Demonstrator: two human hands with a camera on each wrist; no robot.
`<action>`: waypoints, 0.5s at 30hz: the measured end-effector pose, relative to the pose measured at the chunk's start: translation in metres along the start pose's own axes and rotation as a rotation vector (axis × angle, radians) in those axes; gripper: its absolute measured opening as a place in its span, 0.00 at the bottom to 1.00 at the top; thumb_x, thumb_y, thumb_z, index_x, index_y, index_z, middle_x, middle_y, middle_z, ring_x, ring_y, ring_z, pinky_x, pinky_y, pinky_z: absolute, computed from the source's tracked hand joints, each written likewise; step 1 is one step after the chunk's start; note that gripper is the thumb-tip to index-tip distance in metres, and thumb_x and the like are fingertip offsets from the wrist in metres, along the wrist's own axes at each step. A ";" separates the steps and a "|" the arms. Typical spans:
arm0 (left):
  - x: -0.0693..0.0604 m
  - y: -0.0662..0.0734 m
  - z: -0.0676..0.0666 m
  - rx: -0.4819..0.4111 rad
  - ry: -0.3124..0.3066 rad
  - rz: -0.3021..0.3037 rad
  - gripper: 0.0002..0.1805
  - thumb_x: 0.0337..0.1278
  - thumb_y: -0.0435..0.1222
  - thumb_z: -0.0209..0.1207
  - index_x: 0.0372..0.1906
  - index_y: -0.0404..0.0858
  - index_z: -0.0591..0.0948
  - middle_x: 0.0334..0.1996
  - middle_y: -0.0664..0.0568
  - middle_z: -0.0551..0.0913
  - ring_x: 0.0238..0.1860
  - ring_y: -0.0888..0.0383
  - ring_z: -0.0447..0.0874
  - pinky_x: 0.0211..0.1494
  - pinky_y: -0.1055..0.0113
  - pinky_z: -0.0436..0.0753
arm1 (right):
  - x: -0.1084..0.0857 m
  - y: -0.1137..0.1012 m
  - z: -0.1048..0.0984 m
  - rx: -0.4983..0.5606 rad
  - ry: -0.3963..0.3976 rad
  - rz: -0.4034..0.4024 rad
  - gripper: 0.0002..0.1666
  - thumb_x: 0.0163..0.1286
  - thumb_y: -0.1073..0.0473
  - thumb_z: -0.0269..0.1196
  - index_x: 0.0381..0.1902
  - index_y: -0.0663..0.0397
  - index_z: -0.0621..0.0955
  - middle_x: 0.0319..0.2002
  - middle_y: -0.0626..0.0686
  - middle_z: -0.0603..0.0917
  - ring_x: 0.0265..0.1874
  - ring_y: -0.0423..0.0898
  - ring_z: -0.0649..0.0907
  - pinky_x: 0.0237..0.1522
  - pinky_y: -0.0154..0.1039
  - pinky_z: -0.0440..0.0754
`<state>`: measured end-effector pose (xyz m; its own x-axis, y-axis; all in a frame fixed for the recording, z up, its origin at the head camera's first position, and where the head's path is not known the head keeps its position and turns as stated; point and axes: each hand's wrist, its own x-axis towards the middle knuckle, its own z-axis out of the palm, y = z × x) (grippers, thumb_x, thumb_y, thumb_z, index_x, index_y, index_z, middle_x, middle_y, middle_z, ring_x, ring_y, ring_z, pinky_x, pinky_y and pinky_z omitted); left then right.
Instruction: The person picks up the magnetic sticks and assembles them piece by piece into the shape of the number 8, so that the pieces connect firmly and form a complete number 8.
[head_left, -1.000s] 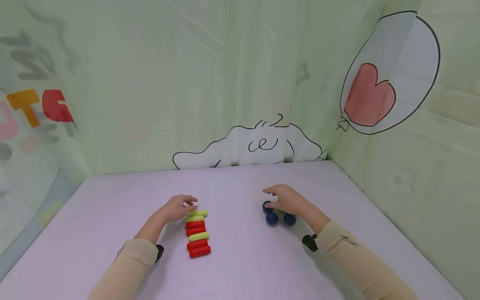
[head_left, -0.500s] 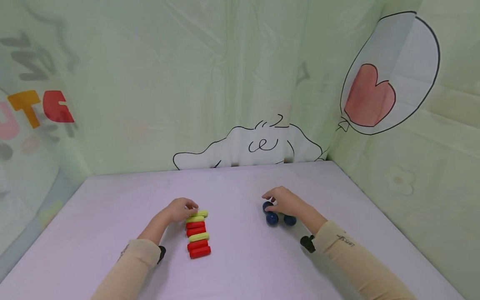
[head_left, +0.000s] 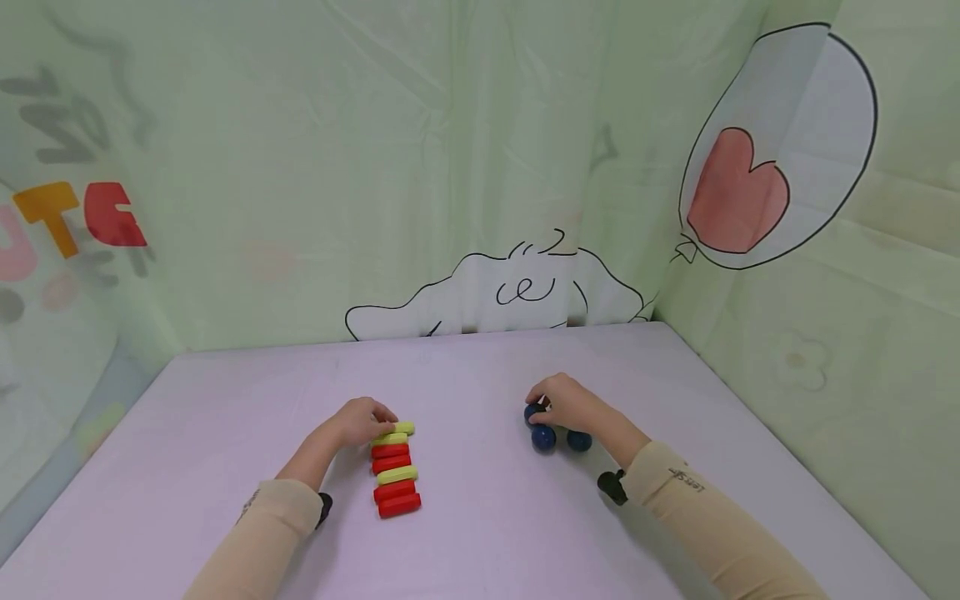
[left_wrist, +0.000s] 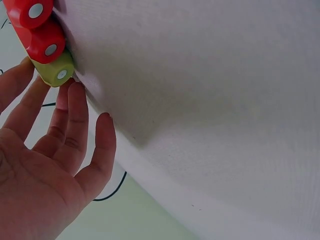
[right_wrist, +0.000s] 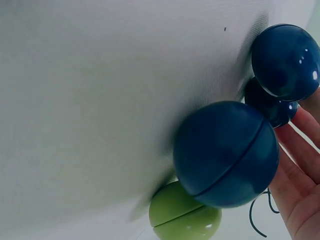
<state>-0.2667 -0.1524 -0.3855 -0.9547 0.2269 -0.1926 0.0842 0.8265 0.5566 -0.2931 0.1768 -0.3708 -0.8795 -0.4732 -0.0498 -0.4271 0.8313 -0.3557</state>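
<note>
At the far end of a column of sticks, my left hand (head_left: 363, 421) pinches the farthest yellow-green magnetic stick (head_left: 406, 427). A silver disc shows on the end of a yellow-green stick (left_wrist: 60, 72) in the left wrist view, close to my fingertips. Several red sticks (head_left: 391, 463) and other yellow-green ones lie side by side toward me. To the right, my right hand (head_left: 573, 404) grips the far blue ball (head_left: 534, 412) between thumb and fingers. Two more blue balls (head_left: 543, 438) (head_left: 579, 441) sit nearer me. The green ball (right_wrist: 185, 212) appears in the right wrist view; my hand covers it in the head view.
A pale lilac cloth covers the table (head_left: 472, 517). Light green curtains (head_left: 300, 167) with printed drawings rise behind it and at both sides. Dark wrist cameras (head_left: 612, 487) sit on both sleeves.
Both hands have lowered slightly, and their fingers have closed in: the left on the far yellow-green stick, the right on the far blue ball. The sticks and balls look unmoved.
</note>
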 end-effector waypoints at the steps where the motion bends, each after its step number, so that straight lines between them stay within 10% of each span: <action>1: 0.000 0.000 0.000 -0.001 0.000 -0.004 0.11 0.58 0.33 0.56 0.45 0.36 0.82 0.37 0.48 0.79 0.38 0.54 0.73 0.40 0.63 0.77 | 0.000 0.000 0.000 0.001 0.001 -0.003 0.16 0.55 0.61 0.67 0.42 0.61 0.82 0.39 0.53 0.83 0.40 0.48 0.81 0.43 0.39 0.78; 15: 0.003 -0.001 0.002 -0.017 0.012 -0.001 0.10 0.57 0.34 0.57 0.43 0.37 0.82 0.35 0.49 0.77 0.36 0.55 0.72 0.37 0.65 0.77 | 0.005 0.001 0.004 0.052 0.017 0.016 0.16 0.57 0.62 0.66 0.44 0.62 0.81 0.39 0.53 0.82 0.38 0.46 0.80 0.42 0.39 0.79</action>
<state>-0.2689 -0.1513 -0.3878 -0.9580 0.2203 -0.1834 0.0789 0.8178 0.5700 -0.2969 0.1737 -0.3749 -0.8898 -0.4546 -0.0405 -0.4017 0.8222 -0.4033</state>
